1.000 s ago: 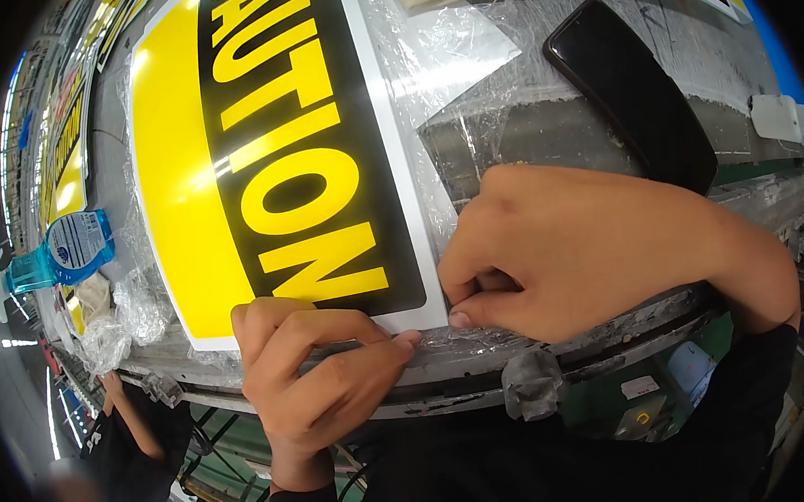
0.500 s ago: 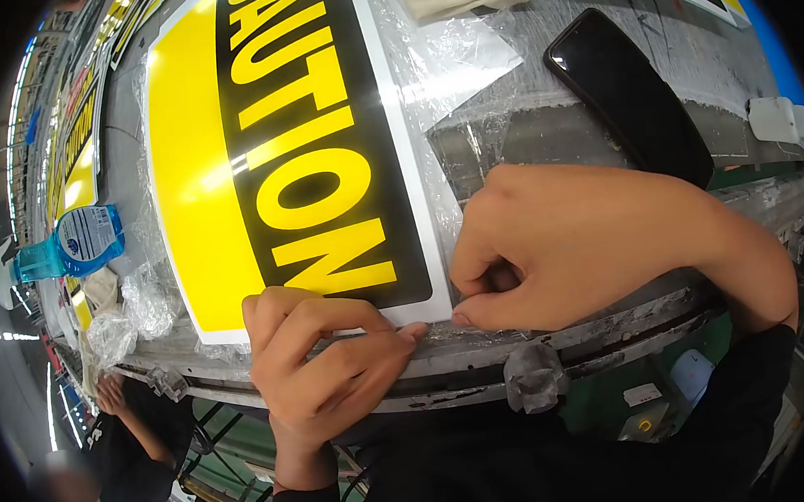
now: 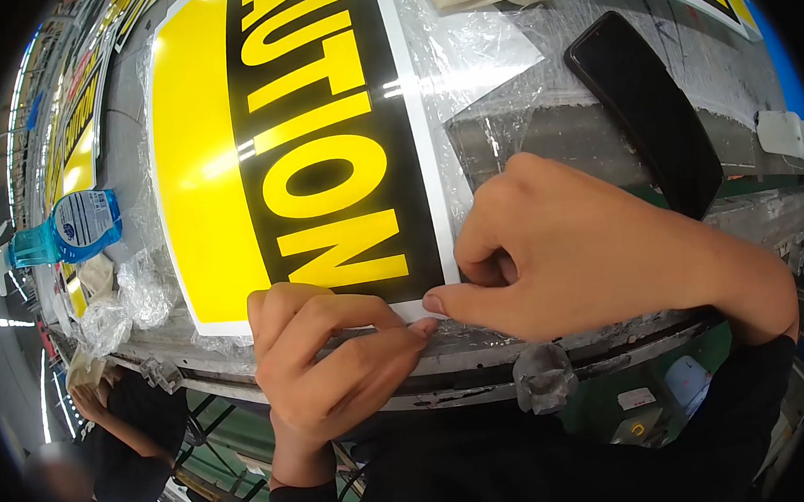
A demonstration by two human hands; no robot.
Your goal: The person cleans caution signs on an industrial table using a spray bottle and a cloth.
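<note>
Both hands meet at the near corner of the yellow-and-black caution sign (image 3: 313,155), which lies flat on the tabletop (image 3: 542,132) under clear plastic film (image 3: 473,58). The left hand (image 3: 331,366) is curled, knuckles up, fingertips pressing the sign's white bottom edge at 6 o'clock. The right hand (image 3: 568,250) is clenched, thumb and forefinger pinching at the sign's corner, wrist angled toward 4 o'clock. A black phone (image 3: 646,107) lies at 2 o'clock, a blue spray bottle (image 3: 60,235) at 9 o'clock.

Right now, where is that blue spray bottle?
In the head view, the blue spray bottle lies at the far left of the table, beside crumpled plastic wrap, left of the caution sign.
</note>
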